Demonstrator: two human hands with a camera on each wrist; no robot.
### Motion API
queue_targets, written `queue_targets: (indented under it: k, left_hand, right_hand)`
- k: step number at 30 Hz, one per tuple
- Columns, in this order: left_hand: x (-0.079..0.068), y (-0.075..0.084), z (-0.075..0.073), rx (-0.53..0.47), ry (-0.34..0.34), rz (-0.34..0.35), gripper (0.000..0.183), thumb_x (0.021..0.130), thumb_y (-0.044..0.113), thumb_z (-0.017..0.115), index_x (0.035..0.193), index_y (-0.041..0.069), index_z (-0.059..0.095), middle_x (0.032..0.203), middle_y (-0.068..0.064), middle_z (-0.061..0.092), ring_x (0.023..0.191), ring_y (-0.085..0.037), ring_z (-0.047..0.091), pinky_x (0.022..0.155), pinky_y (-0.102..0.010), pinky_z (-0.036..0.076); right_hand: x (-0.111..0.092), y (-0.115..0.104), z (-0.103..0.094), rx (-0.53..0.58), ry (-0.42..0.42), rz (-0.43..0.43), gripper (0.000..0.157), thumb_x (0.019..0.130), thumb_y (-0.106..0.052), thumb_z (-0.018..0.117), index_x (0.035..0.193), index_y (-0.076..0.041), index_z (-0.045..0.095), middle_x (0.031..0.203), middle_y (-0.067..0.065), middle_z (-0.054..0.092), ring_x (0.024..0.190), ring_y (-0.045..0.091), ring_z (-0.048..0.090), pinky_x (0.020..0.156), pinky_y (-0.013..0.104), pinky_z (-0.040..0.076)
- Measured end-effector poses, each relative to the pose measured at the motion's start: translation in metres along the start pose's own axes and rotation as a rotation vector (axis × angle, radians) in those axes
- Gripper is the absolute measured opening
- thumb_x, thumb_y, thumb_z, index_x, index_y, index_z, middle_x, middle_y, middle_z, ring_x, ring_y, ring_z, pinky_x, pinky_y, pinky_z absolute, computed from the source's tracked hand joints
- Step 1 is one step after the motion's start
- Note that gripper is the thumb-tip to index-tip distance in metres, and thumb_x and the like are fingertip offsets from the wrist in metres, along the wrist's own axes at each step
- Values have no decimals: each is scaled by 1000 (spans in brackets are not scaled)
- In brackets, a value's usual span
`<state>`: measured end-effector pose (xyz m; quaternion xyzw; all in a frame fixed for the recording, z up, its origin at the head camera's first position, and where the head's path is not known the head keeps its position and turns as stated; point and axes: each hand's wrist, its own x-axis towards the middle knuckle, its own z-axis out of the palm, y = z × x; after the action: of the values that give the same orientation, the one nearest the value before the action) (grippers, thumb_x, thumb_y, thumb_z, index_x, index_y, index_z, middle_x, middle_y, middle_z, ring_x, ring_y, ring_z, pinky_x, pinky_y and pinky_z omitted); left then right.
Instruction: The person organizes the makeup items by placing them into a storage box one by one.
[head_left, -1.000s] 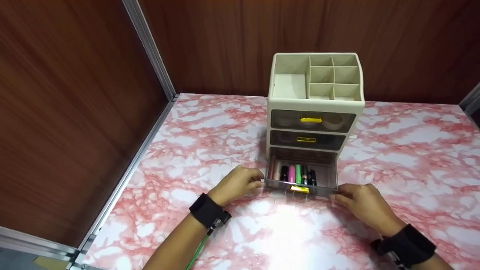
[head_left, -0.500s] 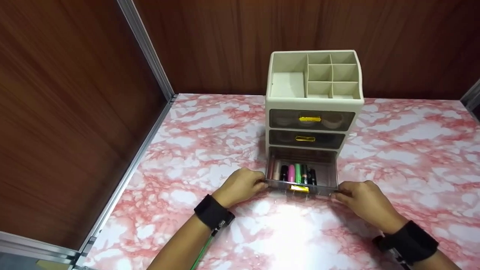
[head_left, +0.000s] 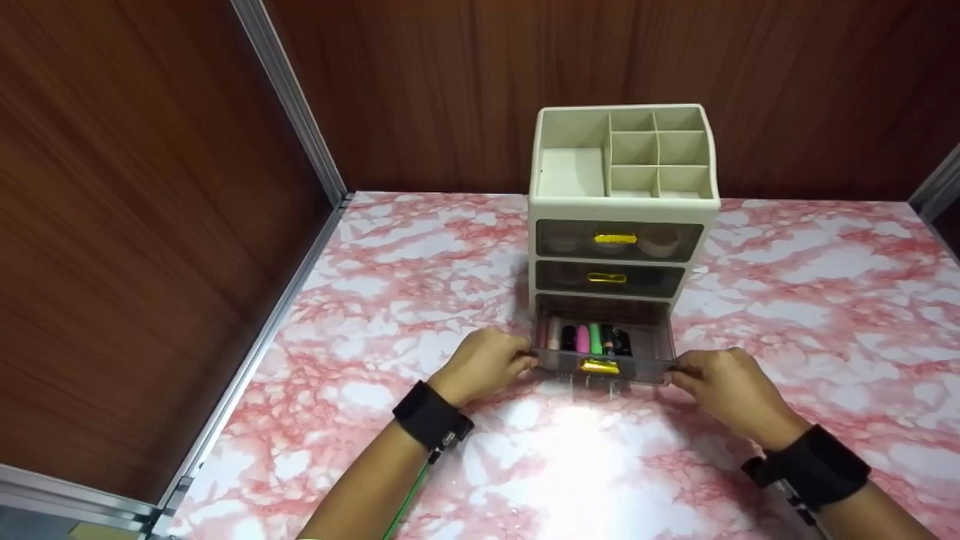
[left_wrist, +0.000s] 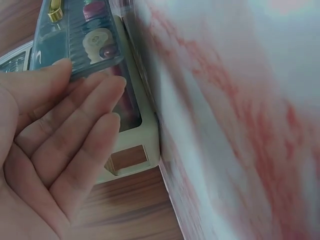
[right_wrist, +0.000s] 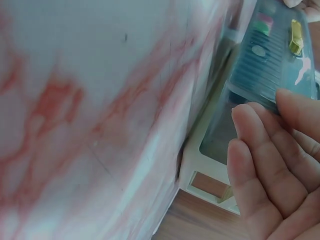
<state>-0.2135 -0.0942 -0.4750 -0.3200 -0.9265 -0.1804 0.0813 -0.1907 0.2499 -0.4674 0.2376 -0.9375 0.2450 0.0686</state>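
Observation:
A cream drawer organizer [head_left: 624, 208] stands upright on the table, its clear bottom drawer [head_left: 651, 341] pulled out. Inside lie a pink tube [head_left: 583, 339], a green tube [head_left: 595, 338] and several dark tubes, side by side; their exact kind is unclear. My left hand [head_left: 486, 367] pinches the drawer's left front corner between thumb and fingers. At the right front corner, my right hand [head_left: 724, 386] pinches the drawer likewise. Both wrist views show the gold handle [left_wrist: 55, 11] on the drawer front, and the tubes through its ribbed clear bottom [right_wrist: 255, 57].
Two tinted drawers, the upper [head_left: 621, 241] and the middle [head_left: 609, 278], are closed above; round items show behind the upper front. Open compartments [head_left: 660, 150] top the organizer. The marbled red-and-white table [head_left: 405, 300] meets brown wood-grain walls [head_left: 420, 97] at the back and left.
My left hand has moved in slightly to the drawer's left corner and now pinches it. The drawer's front edge sits a little higher in the head view, and its front face shows more.

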Motion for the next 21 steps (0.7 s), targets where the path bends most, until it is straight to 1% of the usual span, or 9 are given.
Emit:
queue_targets:
  k: [4, 8, 10, 13, 16, 19, 21]
  left_hand:
    - [7, -2, 2, 18, -12, -30, 21, 91, 31, 70, 75, 17, 69, 68, 9, 64, 59, -6, 55, 55, -27, 46]
    - [15, -5, 3, 16, -38, -64, 26, 91, 32, 70, 70, 17, 62, 65, 9, 59, 57, -7, 52, 54, -28, 45]
    - [19, -7, 3, -2, -49, -75, 27, 91, 31, 69, 70, 16, 61, 64, 8, 57, 57, -7, 50, 54, -28, 44]
    - [25, -10, 4, -26, -61, -102, 23, 92, 30, 69, 75, 14, 65, 66, 7, 59, 58, -8, 51, 56, -28, 44]
    - [31, -13, 5, -47, -62, -139, 18, 91, 29, 70, 83, 14, 72, 71, 6, 65, 61, -9, 55, 58, -28, 46]
    - [36, -15, 6, -65, -62, -165, 18, 91, 29, 70, 88, 12, 75, 75, 5, 68, 65, -10, 58, 60, -28, 48]
    - [40, -15, 6, -78, -64, -180, 18, 90, 29, 70, 90, 12, 76, 76, 4, 69, 66, -11, 59, 62, -28, 48]
  right_hand:
    - [5, 6, 1, -8, 19, -19, 9, 84, -13, 77, 76, -16, 73, 71, -9, 68, 54, 3, 51, 47, 24, 40]
    - [12, 12, 4, -25, 46, -50, 8, 83, -12, 78, 77, -15, 74, 74, -7, 70, 62, 8, 61, 53, 30, 47]
    - [15, 15, 4, -29, 49, -47, 7, 83, -12, 77, 77, -15, 74, 75, -5, 71, 65, 11, 64, 56, 34, 49]
    - [22, 19, 4, -22, 42, -32, 8, 84, -12, 76, 77, -14, 74, 74, -4, 70, 64, 12, 63, 56, 35, 49]
    - [29, 23, 4, -7, 36, -22, 8, 85, -12, 75, 77, -14, 73, 73, -6, 69, 62, 10, 59, 55, 33, 46]
    - [35, 26, 3, 12, 31, -17, 7, 87, -12, 74, 80, -13, 75, 75, -5, 70, 63, 10, 59, 56, 32, 46]
    - [37, 29, 2, 30, 29, 1, 6, 87, -12, 73, 82, -12, 75, 77, -4, 70, 64, 10, 59, 56, 31, 47]
